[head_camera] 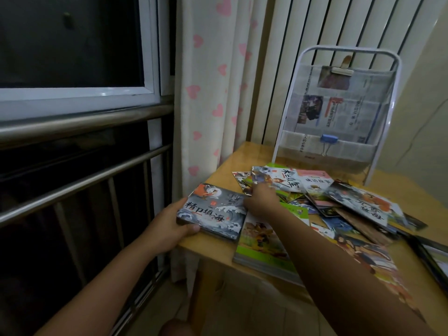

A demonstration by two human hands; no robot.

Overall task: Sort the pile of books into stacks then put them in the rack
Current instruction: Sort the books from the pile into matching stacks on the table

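Head view, nearest first: two bare forearms reach over the near-left corner of the wooden tabletop. The left hand grips the near-left edge of a small stack of grey wave-cover books, thumb on top of the cover and fingers underneath, so it is clamped on that stack. Just beside it on the right lies a second stack with a green-bordered cover, partly under the right forearm. The right hand reaches beyond both stacks into the loose pile of books; its fingers are curled down among the covers at the pile's left end, but whether they pinch a book cannot be told. That pile spreads across the middle and right of the tabletop, many thin picture books overlapping at all angles, too jumbled to count. So two sorted stacks show, plus one unsorted pile. At the far edge stands one white wire rack, lined with newspaper, with a blue binder clip on its lower tier. Behind it hangs a curtain with pink hearts.
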